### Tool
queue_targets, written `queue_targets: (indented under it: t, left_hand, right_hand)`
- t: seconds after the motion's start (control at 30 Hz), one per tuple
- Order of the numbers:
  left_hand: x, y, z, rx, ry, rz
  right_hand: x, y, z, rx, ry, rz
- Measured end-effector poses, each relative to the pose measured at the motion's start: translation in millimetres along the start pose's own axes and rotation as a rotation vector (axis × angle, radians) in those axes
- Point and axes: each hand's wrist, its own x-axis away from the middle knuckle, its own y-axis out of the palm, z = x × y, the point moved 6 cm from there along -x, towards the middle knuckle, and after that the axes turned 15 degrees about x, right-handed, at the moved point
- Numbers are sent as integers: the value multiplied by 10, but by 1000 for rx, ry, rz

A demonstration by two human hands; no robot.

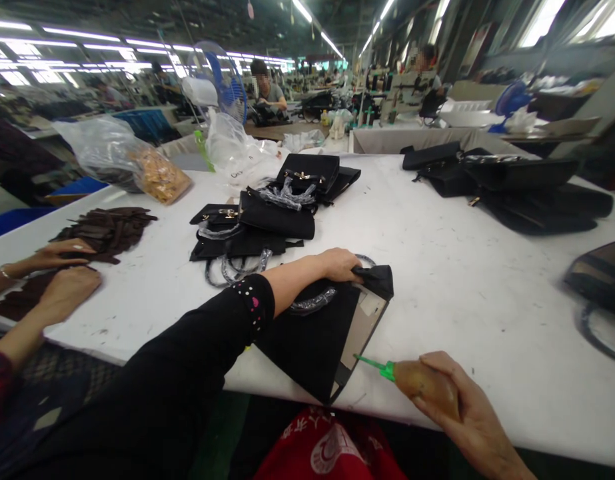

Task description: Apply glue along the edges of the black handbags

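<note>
A black handbag (307, 340) lies on the white table in front of me, its beige inner panel (362, 323) showing along the right side. My left hand (341, 265) grips the bag's upper edge, near a handle wrapped in clear plastic (314, 301). In my right hand (464, 400) is a brown glue bottle (427, 387) with a green nozzle. It is tilted so the nozzle tip comes close to the beige panel; whether it touches I cannot tell.
Several black handbags (277, 220) are piled beyond my left hand, and more bags (532, 187) lie at the right. A co-worker's hands (70, 287) handle brown strips (104, 230) at the left. Plastic bags (162, 173) and a blue fan (232, 87) stand behind.
</note>
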Motion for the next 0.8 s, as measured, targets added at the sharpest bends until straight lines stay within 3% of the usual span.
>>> queue_targets:
  t: [0.17,0.3,0.43,0.57,0.7,0.8]
  left_hand:
    - [-20,16,-40,11,1,18]
    - [-30,22,-60,20,9,28]
    - [-23,21,-67,24,12,39]
    - [-18,37,-73,24,14,35]
    - [-19,51,-84,27,16,32]
    - [-20,62,-94,30,20,27]
  right_hand:
    - [61,-14,-98,-6,3,46]
    - [90,22,-99,-20,-24,-17]
    - [88,-26,-17,14,30,87]
    - [80,44,-27,-20,-10,-27]
    - [112,18,-16,-25,25,0]
    - [165,58,-54,-37,9,-64]
